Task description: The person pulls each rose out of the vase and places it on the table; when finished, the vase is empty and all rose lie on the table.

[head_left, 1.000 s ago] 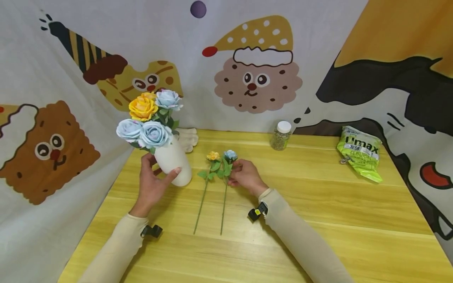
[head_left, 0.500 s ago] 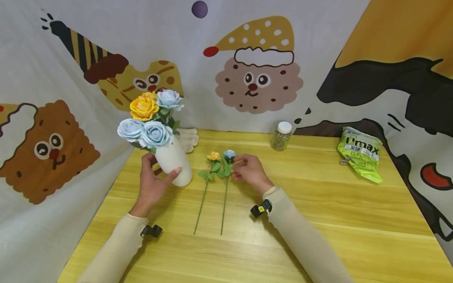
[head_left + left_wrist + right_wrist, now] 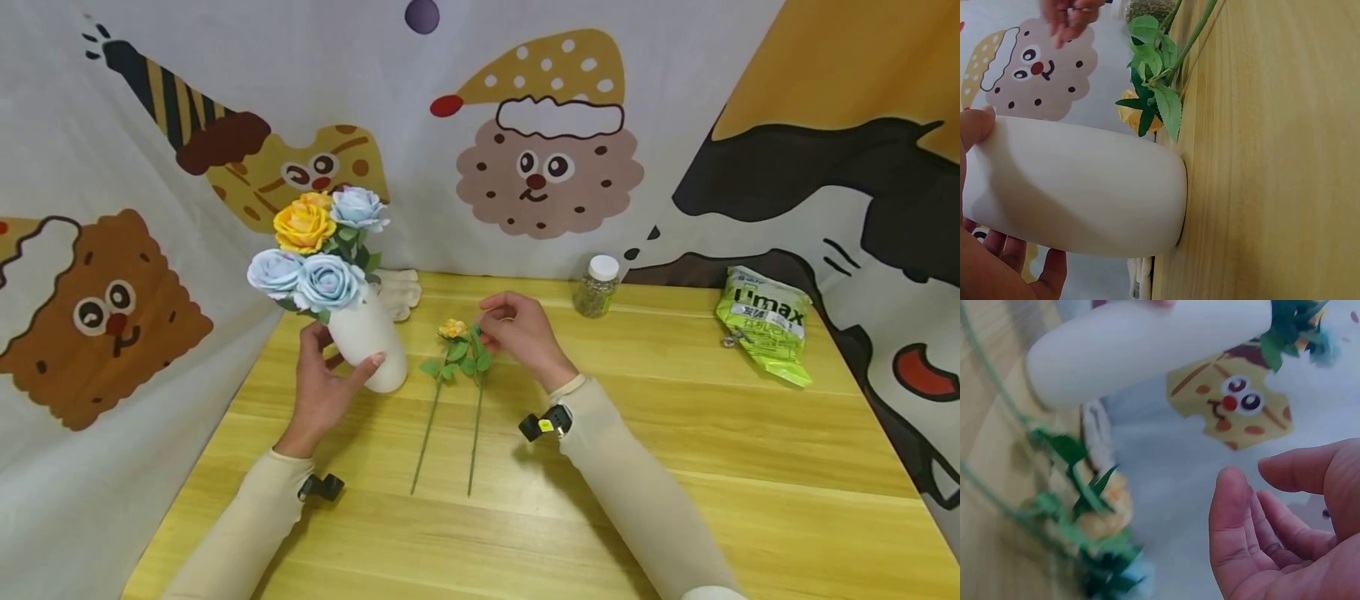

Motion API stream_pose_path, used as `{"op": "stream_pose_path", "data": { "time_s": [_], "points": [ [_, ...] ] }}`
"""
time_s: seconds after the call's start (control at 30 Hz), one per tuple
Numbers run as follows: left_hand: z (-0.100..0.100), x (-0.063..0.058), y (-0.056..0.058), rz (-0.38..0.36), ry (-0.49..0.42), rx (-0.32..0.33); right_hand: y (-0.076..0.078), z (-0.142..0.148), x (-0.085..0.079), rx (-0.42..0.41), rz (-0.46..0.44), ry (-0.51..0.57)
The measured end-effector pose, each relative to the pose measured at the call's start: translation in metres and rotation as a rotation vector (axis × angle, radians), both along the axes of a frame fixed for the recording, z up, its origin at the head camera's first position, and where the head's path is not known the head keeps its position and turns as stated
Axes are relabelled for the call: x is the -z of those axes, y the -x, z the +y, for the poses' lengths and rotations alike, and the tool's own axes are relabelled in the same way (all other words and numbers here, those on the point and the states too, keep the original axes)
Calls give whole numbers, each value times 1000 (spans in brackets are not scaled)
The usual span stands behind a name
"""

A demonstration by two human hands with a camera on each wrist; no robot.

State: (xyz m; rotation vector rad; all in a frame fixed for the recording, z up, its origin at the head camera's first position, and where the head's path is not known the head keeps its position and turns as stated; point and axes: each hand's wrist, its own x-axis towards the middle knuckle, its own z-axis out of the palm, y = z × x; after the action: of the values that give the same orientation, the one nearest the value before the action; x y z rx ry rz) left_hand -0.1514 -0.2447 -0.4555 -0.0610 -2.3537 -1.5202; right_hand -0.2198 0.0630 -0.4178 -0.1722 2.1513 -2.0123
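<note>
My left hand (image 3: 322,392) grips a white vase (image 3: 367,346) standing at the left of the table, thumb on the near side and fingers round the far side. Several blue roses (image 3: 330,282) and a yellow rose (image 3: 303,223) fill its mouth. Two more artificial roses lie side by side on the table, a yellow one (image 3: 452,329) and a blue one (image 3: 1141,575), stems pointing toward me. My right hand (image 3: 525,333) hovers over the blue bloom and hides most of it in the head view. In the right wrist view, thumb and fingers are bent but apart, with nothing between them.
A white-capped jar (image 3: 597,287) of dried bits stands at the back of the wooden table (image 3: 675,500). Farther right lies a green bag (image 3: 765,321) with a small metal piece beside it. White gloves (image 3: 399,294) lie behind the vase, before a printed cloth backdrop (image 3: 420,167).
My right hand first drew slightly right, away from the blue rose's stem, then rose and moved back over its bloom. The left hand and vase stay put.
</note>
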Motion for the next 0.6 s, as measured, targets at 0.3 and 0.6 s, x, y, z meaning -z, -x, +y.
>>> {"op": "stream_pose_path", "data": {
  "time_s": [0.3,0.6],
  "points": [
    [0,-1,0,15,-5,4,-10,-27,-29,-46,132,76],
    [-1,0,1,2,-27,-8,-26,-56,-54,-111,246,123]
  ]
}}
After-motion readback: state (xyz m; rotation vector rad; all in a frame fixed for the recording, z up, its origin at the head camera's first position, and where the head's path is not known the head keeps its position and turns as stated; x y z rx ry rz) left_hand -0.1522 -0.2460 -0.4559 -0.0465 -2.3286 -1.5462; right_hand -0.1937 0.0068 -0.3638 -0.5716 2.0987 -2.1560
